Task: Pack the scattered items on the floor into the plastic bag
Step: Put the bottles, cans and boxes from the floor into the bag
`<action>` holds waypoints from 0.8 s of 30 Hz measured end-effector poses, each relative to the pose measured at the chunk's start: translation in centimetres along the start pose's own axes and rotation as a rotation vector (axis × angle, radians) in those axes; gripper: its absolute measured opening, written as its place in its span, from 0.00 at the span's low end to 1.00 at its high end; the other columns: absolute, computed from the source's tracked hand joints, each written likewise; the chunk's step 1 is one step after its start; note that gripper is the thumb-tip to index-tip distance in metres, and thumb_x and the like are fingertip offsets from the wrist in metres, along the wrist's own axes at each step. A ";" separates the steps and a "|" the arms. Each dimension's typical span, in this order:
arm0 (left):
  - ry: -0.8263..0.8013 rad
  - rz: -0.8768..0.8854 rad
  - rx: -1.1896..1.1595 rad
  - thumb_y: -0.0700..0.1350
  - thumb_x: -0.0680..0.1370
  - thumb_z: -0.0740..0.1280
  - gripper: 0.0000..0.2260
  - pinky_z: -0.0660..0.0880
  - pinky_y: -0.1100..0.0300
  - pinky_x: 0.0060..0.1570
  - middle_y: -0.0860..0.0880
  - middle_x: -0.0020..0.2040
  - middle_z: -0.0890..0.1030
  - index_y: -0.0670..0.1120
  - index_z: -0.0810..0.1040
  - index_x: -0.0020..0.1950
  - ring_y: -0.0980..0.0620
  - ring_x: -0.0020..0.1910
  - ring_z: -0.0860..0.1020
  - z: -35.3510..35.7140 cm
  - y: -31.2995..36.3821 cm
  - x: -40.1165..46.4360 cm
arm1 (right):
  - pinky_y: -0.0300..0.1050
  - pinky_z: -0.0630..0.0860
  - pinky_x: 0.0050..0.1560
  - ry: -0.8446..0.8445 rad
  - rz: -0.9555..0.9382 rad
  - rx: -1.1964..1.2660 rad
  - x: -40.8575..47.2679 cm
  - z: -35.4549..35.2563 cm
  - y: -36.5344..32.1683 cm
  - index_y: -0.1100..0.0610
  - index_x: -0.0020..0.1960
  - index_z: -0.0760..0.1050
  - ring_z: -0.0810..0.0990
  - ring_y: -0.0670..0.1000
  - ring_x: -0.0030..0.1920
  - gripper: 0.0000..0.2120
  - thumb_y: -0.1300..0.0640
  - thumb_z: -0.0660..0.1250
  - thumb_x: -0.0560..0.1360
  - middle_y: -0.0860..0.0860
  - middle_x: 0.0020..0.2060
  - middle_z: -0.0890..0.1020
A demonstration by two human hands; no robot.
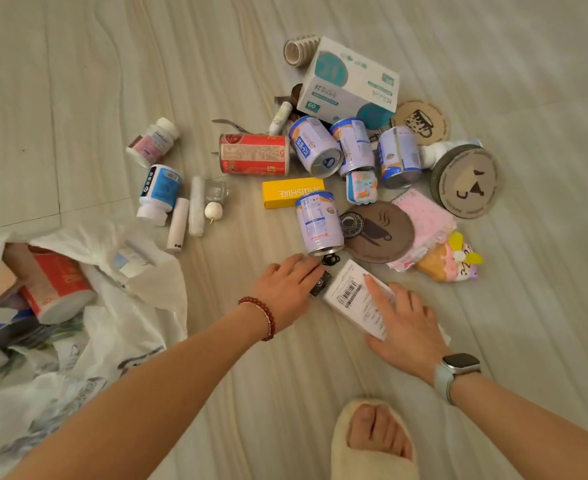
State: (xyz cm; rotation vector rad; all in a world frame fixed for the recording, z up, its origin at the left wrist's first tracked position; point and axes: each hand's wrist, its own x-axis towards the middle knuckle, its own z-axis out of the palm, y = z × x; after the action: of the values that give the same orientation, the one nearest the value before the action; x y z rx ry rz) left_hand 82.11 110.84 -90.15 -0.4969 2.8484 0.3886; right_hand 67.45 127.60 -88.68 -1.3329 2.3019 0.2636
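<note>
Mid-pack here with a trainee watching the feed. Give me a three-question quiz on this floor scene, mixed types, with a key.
1. True or false: the plastic bag already holds a red can.
2. How many blue-and-white cans lie on the floor outside the bag?
3. Which hand lies on the white barcode box? A) left hand B) right hand

Key
1. True.
2. Four.
3. B: the right hand; the left hand covers a small black item.
</note>
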 end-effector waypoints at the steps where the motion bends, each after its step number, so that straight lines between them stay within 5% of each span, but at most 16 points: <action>1: 0.035 0.020 0.033 0.48 0.61 0.76 0.30 0.76 0.59 0.41 0.50 0.59 0.79 0.48 0.73 0.61 0.50 0.54 0.79 0.8 0.2 0.4 | 0.52 0.62 0.63 0.002 -0.020 0.020 0.0 0.1 0.2 0.44 0.73 0.38 0.60 0.56 0.65 0.42 0.42 0.60 0.69 0.52 0.68 0.58; 7: 0.158 -0.044 -0.068 0.48 0.56 0.78 0.23 0.77 0.60 0.34 0.46 0.42 0.80 0.45 0.80 0.49 0.46 0.39 0.80 0.8 0.2 -0.8 | 0.52 0.65 0.60 0.102 -0.142 0.295 0.1 0.1 0.3 0.47 0.69 0.56 0.66 0.56 0.61 0.37 0.38 0.54 0.61 0.53 0.65 0.67; 12: 0.199 -0.111 -0.328 0.54 0.68 0.62 0.19 0.76 0.62 0.34 0.49 0.49 0.74 0.48 0.71 0.57 0.50 0.41 0.78 -4.3 -0.6 -6.9 | 0.40 0.64 0.64 0.157 -0.432 0.616 0.3 -1.7 -3.2 0.49 0.68 0.55 0.64 0.46 0.64 0.34 0.43 0.62 0.66 0.51 0.66 0.64; 16: 0.241 -0.122 -0.486 0.55 0.70 0.64 0.22 0.75 0.69 0.47 0.51 0.53 0.69 0.48 0.67 0.62 0.57 0.44 0.75 -8.2 -2.1 -13.2 | 0.23 0.54 0.65 0.178 -0.558 0.751 1.0 -3.9 -7.5 0.51 0.69 0.53 0.56 0.33 0.67 0.35 0.46 0.62 0.66 0.49 0.66 0.61; 19: 0.302 -0.197 -0.501 0.55 0.70 0.66 0.23 0.67 0.79 0.52 0.52 0.52 0.70 0.45 0.72 0.61 0.63 0.47 0.71 -10.2 -3.8 -17.8 | 0.22 0.54 0.64 0.161 -0.704 0.724 1.2 -5.1 -11.7 0.50 0.70 0.53 0.54 0.31 0.67 0.35 0.45 0.62 0.66 0.45 0.66 0.59; 24: 0.542 -0.451 -0.549 0.60 0.68 0.66 0.26 0.70 0.77 0.50 0.57 0.51 0.75 0.44 0.76 0.59 0.61 0.49 0.75 -12.0 -7.0 -24.1 | 0.26 0.55 0.66 0.063 -0.980 0.703 0.4 -7.0 -18.8 0.44 0.69 0.50 0.55 0.34 0.70 0.35 0.45 0.63 0.67 0.35 0.65 0.57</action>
State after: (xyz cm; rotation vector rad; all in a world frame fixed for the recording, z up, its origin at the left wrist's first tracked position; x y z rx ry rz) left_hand 104.70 108.14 -74.07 -1.5147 2.9400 1.0886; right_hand 81.32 114.94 -81.56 -1.8246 1.2937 -0.8187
